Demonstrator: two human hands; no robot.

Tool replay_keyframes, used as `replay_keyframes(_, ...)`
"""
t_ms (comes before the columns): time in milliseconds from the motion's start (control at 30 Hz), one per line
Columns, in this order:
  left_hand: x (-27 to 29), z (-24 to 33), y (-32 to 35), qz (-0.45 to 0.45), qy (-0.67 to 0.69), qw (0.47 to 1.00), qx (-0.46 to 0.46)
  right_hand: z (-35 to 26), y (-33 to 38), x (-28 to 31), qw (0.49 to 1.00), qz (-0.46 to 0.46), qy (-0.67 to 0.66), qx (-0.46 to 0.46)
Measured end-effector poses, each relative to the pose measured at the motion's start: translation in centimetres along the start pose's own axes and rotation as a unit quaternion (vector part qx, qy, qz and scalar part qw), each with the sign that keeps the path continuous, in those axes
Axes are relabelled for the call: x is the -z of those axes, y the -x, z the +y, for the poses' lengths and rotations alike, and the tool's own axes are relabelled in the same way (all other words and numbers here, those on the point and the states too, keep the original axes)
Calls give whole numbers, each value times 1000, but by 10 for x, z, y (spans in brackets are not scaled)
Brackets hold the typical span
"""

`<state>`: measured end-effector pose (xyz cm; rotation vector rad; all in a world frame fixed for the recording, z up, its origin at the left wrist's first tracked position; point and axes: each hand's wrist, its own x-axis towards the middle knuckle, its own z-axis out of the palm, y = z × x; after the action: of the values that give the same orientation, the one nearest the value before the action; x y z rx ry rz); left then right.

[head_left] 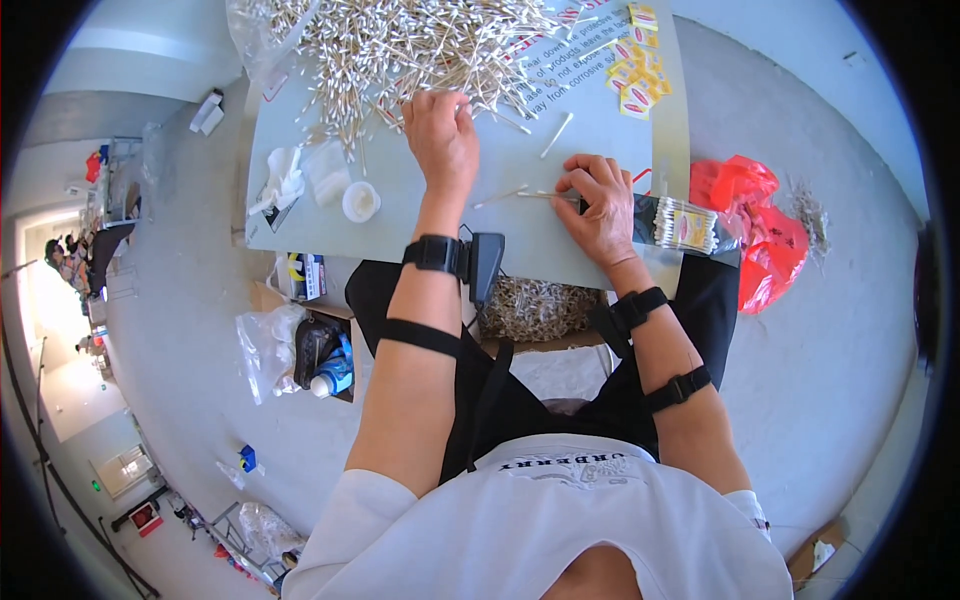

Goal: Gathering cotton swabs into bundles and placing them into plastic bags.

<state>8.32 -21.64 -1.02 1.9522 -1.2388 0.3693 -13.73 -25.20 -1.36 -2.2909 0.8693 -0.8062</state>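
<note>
A large heap of cotton swabs (390,50) covers the far part of the table. My left hand (442,140) is at the heap's near edge with its fingers curled in; what they hold, if anything, is hidden. Lower and to the right, my right hand (600,208) rests near the table's front edge, its fingers bent together around the end of a cotton swab (538,194) that points left. Another loose swab (500,197) lies beside that one. Right of my right hand, a flat pack of swabs (686,224) with a yellow label sits on a dark strip.
Small yellow-and-white labels (638,75) lie at the table's far right. On the left stand a small white round tub (361,202) and crumpled white plastic (284,180). A red plastic bag (760,225) is beyond the right edge. Below the table, a box holds more swabs (540,308).
</note>
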Motion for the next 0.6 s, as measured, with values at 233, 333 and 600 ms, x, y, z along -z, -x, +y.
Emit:
replay_keyframes(233,-10,-8,-38,-138,-3,988,-73,-1,-1,2,1000,-16,-4,10)
replay_keyframes(333,-11,-8,-35,-181,-56,981,-39,0,-1,2,1000,-13,-11,6)
replay_keyframes(600,-3,-18,-23,-87,-54,995,1,-3,-3,2,1000,-9,-9,5)
